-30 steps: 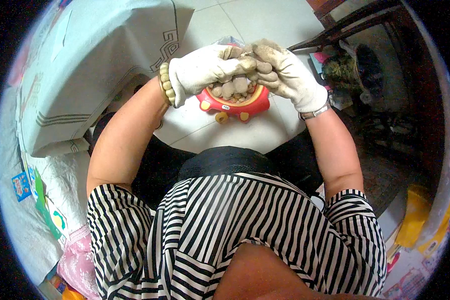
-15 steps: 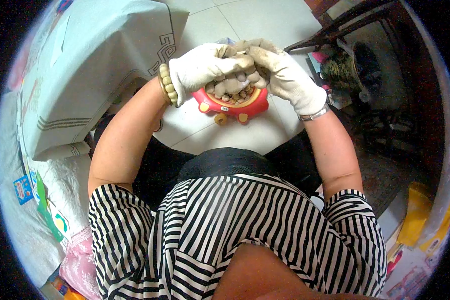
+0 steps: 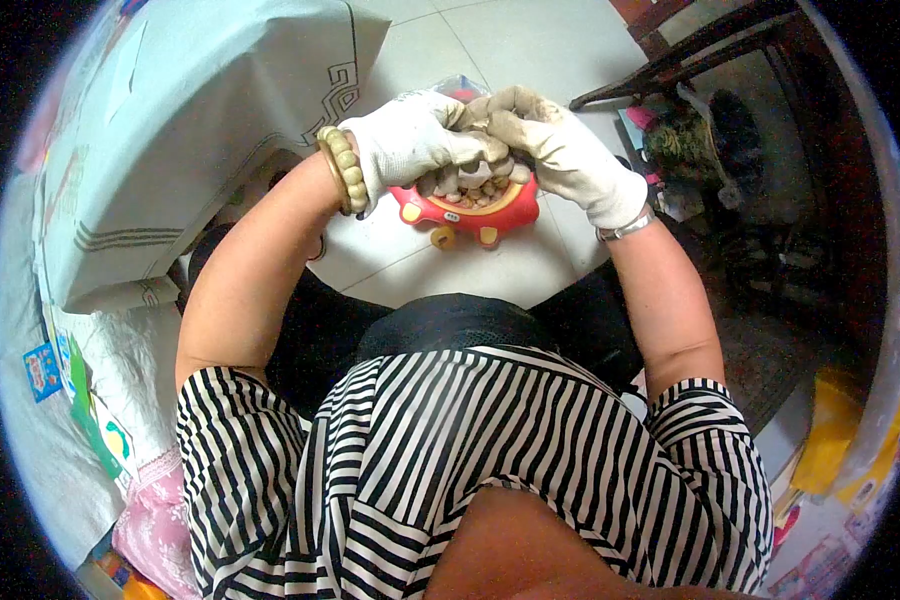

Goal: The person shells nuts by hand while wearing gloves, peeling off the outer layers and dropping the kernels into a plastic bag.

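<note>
Both hands wear white gloves with soiled beige fingers and meet above a red and yellow container (image 3: 510,213) on the floor. My left hand (image 3: 425,138), with a beaded bracelet at its wrist, has its fingers closed together. My right hand (image 3: 560,145), a watch below the glove, is also closed, its fingertips touching the left ones. Whatever is between the fingertips is too small and hidden to name. Brownish rounded pieces (image 3: 482,190), several of them, fill the container under the hands. A small round tan piece (image 3: 442,238) is at the container's near edge.
A cloth-covered piece of furniture (image 3: 220,130) stands at the left. Dark wooden furniture (image 3: 710,65) is at the upper right, with a bundle of dark items (image 3: 685,140) below it. Pale floor tiles (image 3: 430,45) lie beyond the hands. Yellow bags (image 3: 830,430) are at the lower right.
Both hands have shifted slightly, and their fingertips now meet in a different pose. More of the pieces near the container's rim are covered by the left glove.
</note>
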The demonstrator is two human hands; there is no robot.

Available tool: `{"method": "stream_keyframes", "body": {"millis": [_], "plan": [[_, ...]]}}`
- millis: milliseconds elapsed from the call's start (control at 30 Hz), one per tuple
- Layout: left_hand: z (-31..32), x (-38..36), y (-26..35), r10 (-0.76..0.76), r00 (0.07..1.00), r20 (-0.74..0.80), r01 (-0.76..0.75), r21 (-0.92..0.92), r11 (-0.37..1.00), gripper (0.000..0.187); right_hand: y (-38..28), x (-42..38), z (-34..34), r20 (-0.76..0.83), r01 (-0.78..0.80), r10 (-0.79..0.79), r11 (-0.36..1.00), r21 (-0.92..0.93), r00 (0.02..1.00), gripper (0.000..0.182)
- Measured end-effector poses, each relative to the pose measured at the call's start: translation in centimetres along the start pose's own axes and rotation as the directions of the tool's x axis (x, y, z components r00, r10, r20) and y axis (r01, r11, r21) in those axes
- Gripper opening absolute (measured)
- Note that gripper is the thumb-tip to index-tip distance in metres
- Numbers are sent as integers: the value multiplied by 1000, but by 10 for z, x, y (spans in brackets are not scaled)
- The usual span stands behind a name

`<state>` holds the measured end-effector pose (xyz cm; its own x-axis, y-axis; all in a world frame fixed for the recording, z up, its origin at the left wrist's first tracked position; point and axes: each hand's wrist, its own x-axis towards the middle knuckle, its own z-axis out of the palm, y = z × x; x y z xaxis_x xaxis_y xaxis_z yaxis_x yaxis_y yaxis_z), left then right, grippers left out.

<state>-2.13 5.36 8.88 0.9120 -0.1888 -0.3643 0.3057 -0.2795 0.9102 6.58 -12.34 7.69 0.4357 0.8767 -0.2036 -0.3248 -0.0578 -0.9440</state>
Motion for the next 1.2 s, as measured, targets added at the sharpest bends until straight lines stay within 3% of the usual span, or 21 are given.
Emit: {"method": "stream_keyframes", "body": {"millis": [33, 100, 233, 300, 333, 400, 533, 600, 733, 933, 1033, 1100, 1200], "plan": [[1, 0, 0, 0, 1000, 0, 0, -1, 1000, 27, -1, 0, 2, 0, -1, 1, 1000, 0, 1000, 22], [2, -1, 2, 76, 988, -136, -71, 42, 997, 36, -3, -1, 7, -84, -19, 43, 963, 270, 996, 22], [3, -2, 6, 33, 989, -147, -20, 89, 996, 38, 0, 0, 3, -101, 2, 30, 955, 296, 994, 21], [4, 0, 2, 228, 958, -175, -185, 232, 955, 40, -2, -1, 2, -29, -22, 33, 948, 319, 999, 20], [4, -2, 5, 229, 958, -174, -186, 232, 955, 40, 1, 1, -1, -31, -21, 33, 947, 319, 999, 20], [5, -7, 12, 269, 931, -248, -130, 463, 877, 43, 6, 6, -6, 57, -8, -18, 908, 418, 998, 19], [8, -7, 8, 434, 860, -268, -191, 620, 761, 46, 2, 2, -4, -30, -84, 103, 921, 380, 994, 20], [9, -7, 7, 547, 795, -263, -185, 753, 631, 35, 6, 4, -8, -34, -85, 103, 936, 341, 994, 20], [8, -5, 5, 523, 817, -244, -142, 794, 592, 30, 7, 4, -10, 24, -66, 61, 932, 357, 998, 19], [8, 2, -5, 604, 760, -240, -166, 827, 537, 30, 4, 4, -10, -17, -23, 29, 957, 291, 999, 16], [9, 1, -1, 622, 752, -220, -157, 856, 492, 33, -1, 3, -2, -135, 44, -12, 969, 243, 991, 20], [10, -1, 4, 569, 803, -178, -94, 905, 415, 32, -1, 1, -1, -144, 62, -37, 983, 174, 989, 20], [12, 0, 1, 604, 786, -132, -100, 937, 335, 30, -1, 0, -2, -131, 16, 9, 982, 187, 991, 19]]}}
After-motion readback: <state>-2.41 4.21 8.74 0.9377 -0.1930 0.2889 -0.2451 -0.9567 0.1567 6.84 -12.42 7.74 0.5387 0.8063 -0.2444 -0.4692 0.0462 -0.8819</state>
